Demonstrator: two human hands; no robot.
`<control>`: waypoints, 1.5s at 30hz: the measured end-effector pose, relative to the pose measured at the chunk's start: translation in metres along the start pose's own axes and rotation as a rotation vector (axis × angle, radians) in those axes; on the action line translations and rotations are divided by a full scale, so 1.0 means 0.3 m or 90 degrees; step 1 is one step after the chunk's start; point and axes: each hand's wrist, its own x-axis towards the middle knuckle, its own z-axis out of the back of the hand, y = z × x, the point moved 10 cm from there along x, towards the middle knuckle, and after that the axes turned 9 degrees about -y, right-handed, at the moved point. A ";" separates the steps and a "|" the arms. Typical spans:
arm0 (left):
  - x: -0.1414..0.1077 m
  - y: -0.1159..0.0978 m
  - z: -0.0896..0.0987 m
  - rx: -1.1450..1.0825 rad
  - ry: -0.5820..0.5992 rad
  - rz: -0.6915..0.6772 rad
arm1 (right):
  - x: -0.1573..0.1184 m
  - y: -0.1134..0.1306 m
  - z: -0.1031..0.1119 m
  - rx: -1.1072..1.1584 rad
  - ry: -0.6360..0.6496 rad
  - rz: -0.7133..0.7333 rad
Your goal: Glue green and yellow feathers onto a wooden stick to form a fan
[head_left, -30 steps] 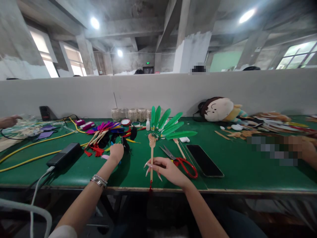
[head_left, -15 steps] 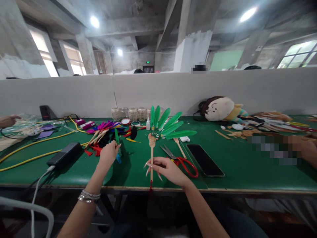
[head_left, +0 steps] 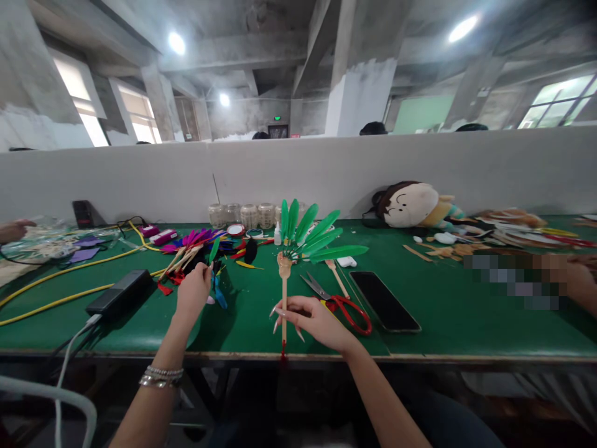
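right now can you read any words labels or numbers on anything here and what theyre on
No word, brand or number can be read clearly in this view.
Green lit sign on the far wall: too small to read.
Pink and white packet on the table: any marks are too small and blurred to read.

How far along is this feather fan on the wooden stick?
Done: green feathers fan out from the wooden stick. In hand: the right hand holds that stick, the left hand pinches another green feather. Remaining: magenta and purple feathers lie loose on the green table.
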 end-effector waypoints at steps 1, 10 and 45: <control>-0.001 -0.001 -0.003 -0.019 0.001 0.000 | 0.000 0.001 -0.001 0.001 0.002 -0.001; -0.025 -0.087 -0.186 -0.241 0.191 -0.038 | 0.001 -0.003 0.001 0.000 0.003 -0.008; -0.035 -0.119 -0.188 -0.263 0.157 -0.080 | 0.000 -0.010 -0.004 -0.001 0.007 -0.010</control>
